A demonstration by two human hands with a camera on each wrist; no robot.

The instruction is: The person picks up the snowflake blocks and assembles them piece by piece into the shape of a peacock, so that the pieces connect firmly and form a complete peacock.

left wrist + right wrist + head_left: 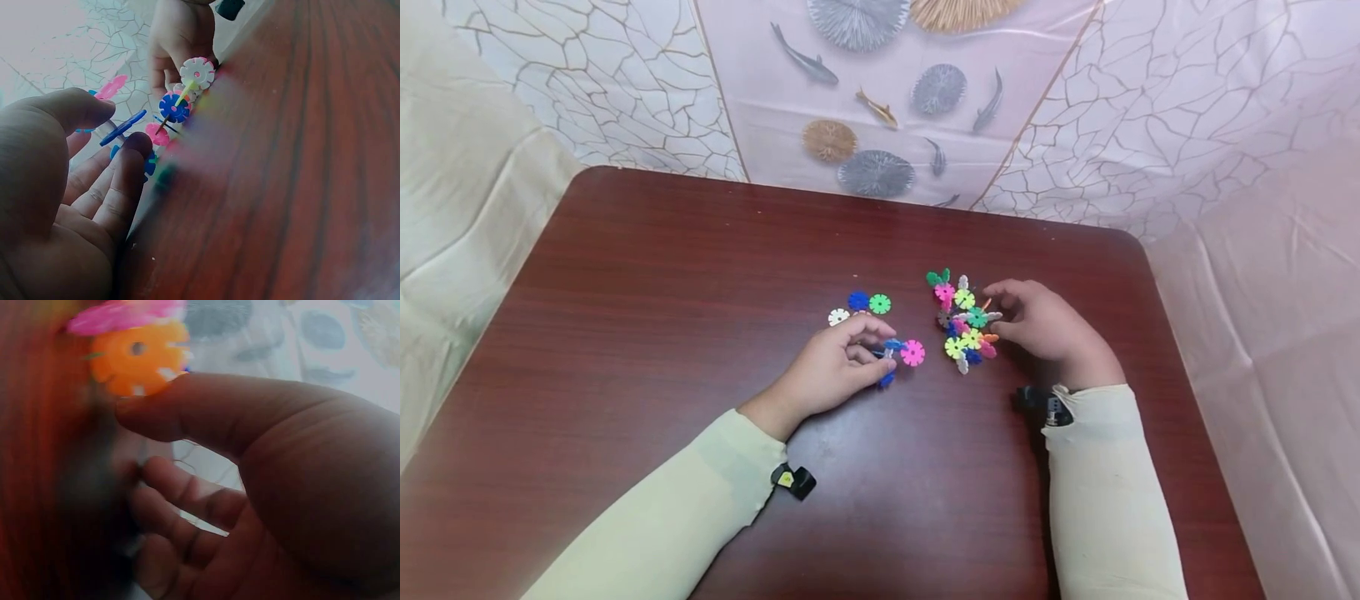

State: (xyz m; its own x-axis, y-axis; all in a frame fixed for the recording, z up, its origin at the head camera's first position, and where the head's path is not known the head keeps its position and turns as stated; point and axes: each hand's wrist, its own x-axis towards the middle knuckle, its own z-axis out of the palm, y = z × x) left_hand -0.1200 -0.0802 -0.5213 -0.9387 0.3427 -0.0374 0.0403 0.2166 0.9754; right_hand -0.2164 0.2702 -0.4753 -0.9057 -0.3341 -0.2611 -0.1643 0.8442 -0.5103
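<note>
My left hand pinches a small joined piece of notched plastic discs between thumb and fingers. It has several blue discs, a pale disc seen edge-on and a pink disc that sticks out to the right. To its right on the table stands a larger cluster of interlocked discs in yellow, pink, green, white, blue and orange. My right hand is at the cluster's right side, fingers loosely bent with a gap between thumb and index finger. In the right wrist view, the thumb overlaps the edge of an orange disc; contact is unclear.
Beyond my left hand lie loose discs: a blue one, a green one and a white one, with more partly hidden behind the fingers. The dark red-brown table meets patterned cloth at its back edge.
</note>
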